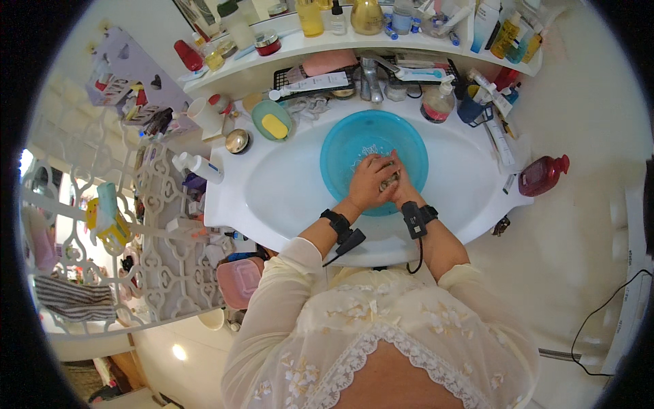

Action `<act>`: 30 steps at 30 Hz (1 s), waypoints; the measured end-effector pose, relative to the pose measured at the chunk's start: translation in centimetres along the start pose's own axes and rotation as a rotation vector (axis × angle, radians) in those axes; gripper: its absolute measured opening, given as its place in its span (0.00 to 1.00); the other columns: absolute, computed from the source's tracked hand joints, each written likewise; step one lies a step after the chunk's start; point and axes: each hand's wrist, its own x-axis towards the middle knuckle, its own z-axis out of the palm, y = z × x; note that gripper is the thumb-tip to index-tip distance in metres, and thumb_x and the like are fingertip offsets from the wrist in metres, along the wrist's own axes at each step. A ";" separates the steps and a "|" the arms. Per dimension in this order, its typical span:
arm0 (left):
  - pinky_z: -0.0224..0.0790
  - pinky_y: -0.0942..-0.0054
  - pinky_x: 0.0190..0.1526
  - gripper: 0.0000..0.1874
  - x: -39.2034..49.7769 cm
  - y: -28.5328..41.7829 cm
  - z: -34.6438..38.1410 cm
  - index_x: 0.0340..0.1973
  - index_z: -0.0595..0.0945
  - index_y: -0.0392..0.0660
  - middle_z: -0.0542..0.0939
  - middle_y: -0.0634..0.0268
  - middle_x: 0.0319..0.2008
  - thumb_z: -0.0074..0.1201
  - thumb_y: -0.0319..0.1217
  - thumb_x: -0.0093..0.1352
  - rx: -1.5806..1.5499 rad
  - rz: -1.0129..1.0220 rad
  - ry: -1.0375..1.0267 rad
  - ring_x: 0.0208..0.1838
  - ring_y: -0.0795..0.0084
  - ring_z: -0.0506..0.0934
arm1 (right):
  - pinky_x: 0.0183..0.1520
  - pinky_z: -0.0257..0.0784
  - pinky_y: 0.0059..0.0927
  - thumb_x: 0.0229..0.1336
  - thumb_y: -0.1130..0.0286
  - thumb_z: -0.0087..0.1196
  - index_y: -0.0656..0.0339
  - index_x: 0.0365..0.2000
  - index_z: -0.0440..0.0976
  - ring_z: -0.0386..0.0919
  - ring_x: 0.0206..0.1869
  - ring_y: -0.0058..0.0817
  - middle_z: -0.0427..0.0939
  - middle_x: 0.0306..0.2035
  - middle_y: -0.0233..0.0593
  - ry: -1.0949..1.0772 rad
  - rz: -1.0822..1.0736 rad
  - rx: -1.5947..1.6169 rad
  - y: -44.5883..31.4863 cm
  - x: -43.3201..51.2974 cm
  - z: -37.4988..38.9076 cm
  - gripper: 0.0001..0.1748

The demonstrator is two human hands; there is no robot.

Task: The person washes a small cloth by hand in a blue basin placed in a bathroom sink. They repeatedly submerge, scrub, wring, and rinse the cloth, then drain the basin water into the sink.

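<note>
A blue plastic basin (334, 153) stands in the white washbasin (286, 189), below the chrome faucet (371, 79). Both of my hands are together over the basin's near part. Between the palms is a small, dark, patterned object (389, 182), mostly covered by the fingers; its kind cannot be told. My left hand (372, 179) lies over it from the left, and my right hand (403, 181) cups it from the right. Whitish bubbles or a pale pattern show on the basin's bottom beyond the fingertips.
A green soap dish (259, 118) with a yellow soap bar (274, 126) sits at the washbasin's back left. A pump bottle (438, 104) and a dark blue cup (470, 107) stand back right. A red bottle (539, 176) is at the right edge. Bottles line the shelf (291, 43) above.
</note>
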 end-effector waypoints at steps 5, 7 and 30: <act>0.62 0.56 0.51 0.21 0.6 1.5 -1.0 0.37 0.79 0.46 0.75 0.60 0.43 0.60 0.45 0.53 0.061 -0.028 -0.077 0.48 0.53 0.69 | 0.45 0.72 0.39 0.59 0.46 0.45 0.56 0.39 0.72 0.75 0.42 0.32 0.75 0.36 0.35 0.019 -0.032 -0.169 -0.2 -1.6 0.4 0.23; 0.63 0.58 0.49 0.21 1.1 1.6 -0.7 0.35 0.79 0.47 0.76 0.61 0.41 0.61 0.47 0.52 0.065 -0.065 -0.076 0.46 0.55 0.69 | 0.45 0.72 0.38 0.59 0.46 0.45 0.56 0.39 0.72 0.75 0.42 0.31 0.75 0.37 0.35 0.011 -0.019 -0.193 0.0 -1.7 0.2 0.24; 0.69 0.60 0.39 0.13 2.1 -4.3 0.8 0.32 0.79 0.40 0.78 0.54 0.32 0.50 0.38 0.63 0.215 -0.077 -0.224 0.37 0.55 0.76 | 0.46 0.71 0.36 0.58 0.43 0.45 0.62 0.47 0.69 0.73 0.44 0.28 0.74 0.42 0.38 -0.443 0.229 -0.091 2.8 4.8 -3.0 0.31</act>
